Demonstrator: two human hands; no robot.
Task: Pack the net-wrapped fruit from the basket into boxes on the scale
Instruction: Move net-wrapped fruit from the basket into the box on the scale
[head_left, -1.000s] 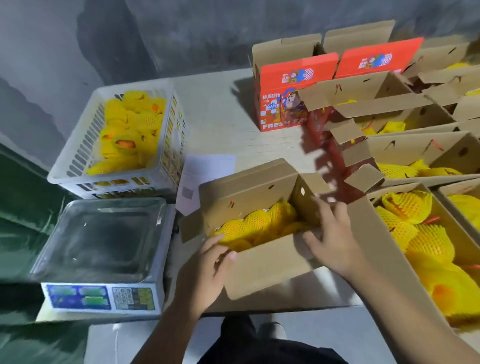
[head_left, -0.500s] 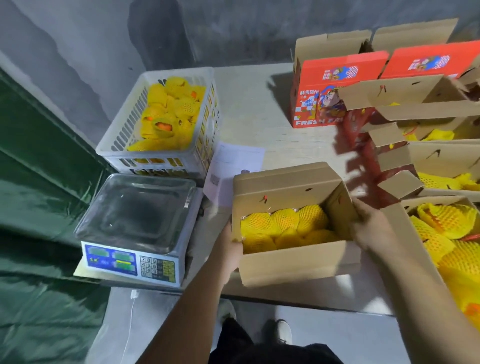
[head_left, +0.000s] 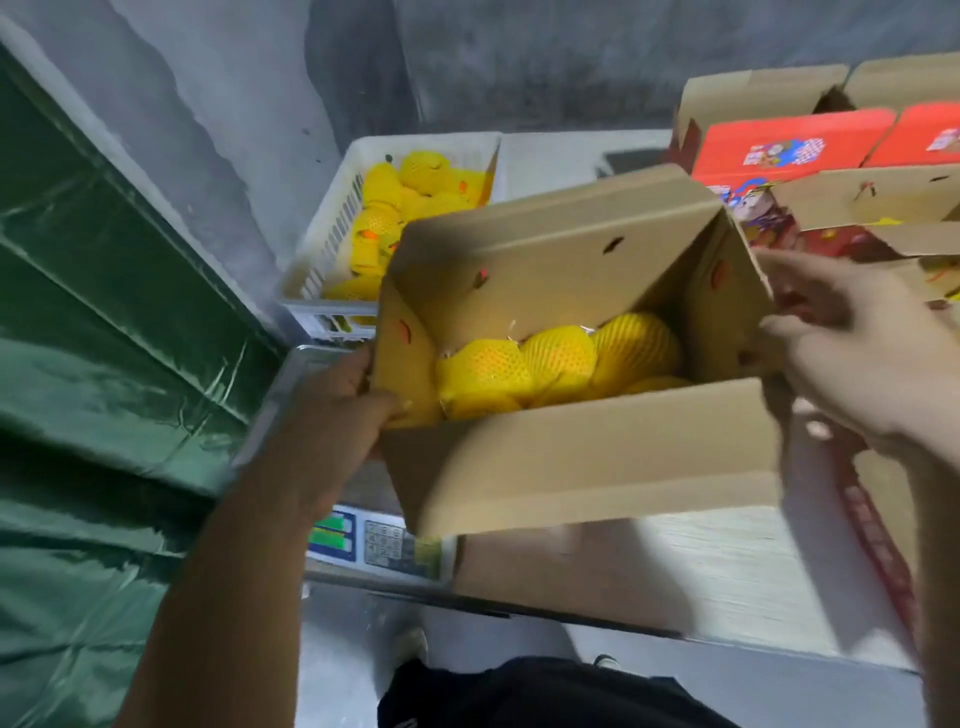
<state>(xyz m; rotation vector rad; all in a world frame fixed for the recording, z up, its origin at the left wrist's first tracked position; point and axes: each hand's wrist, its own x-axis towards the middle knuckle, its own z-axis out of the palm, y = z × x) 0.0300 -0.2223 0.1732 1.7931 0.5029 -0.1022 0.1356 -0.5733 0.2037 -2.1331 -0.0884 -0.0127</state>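
Note:
An open cardboard box with several yellow net-wrapped fruits inside hangs above the scale, lifted and tilted. My left hand grips its left wall, thumb over the rim. My right hand holds the right wall, fingers curled round the edge. The white basket behind the box holds more net-wrapped fruit. Most of the scale's pan is hidden under the box; only its display and keypad show.
Red printed boxes and open cardboard boxes stand at the right and back right. A green tarpaulin hangs to the left of the table. A grey wall runs behind. The table's front edge lies below the box.
Both hands have lifted the box off the table and carried it left, over the scale. The camera view has swung left with it.

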